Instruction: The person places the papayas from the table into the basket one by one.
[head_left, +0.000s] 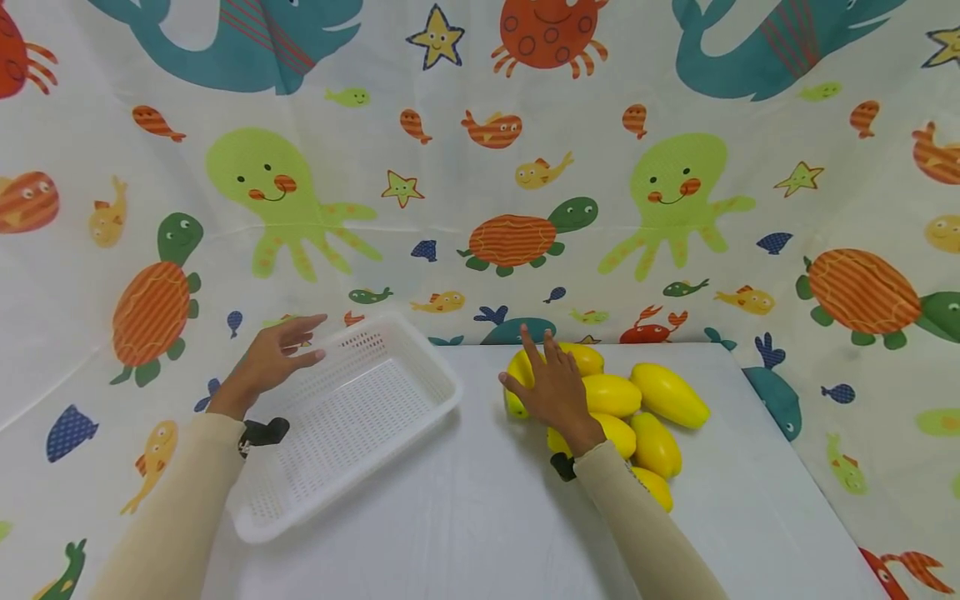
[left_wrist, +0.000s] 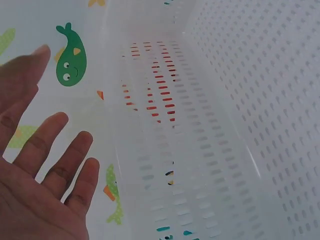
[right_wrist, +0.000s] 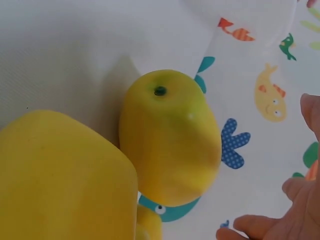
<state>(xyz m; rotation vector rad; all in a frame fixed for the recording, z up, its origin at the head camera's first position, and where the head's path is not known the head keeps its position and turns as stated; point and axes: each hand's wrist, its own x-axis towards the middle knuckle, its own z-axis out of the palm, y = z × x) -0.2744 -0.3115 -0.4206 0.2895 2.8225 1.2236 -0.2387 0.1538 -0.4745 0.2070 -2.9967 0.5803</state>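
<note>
My left hand [head_left: 270, 362] hovers at the far left side of a white perforated plastic basket [head_left: 367, 408], fingers apart and nothing in them. In the left wrist view that hand [left_wrist: 45, 175] is beside the basket's slotted wall [left_wrist: 200, 145]. On the right, my right hand [head_left: 553, 387] reaches over a group of yellow mangoes [head_left: 611, 395] with its fingers spread. The right wrist view has one mango [right_wrist: 170, 140] with a dark green stem spot, a larger-looking mango [right_wrist: 65, 180] nearer the camera, and the fingertips off to the right side.
The basket stands tilted across the left of a white table [head_left: 465, 517]. Several mangoes lie together at the right, one mango [head_left: 670, 396] at the outer side of the group. Behind the table hangs a white curtain [head_left: 450, 283] printed with sea animals.
</note>
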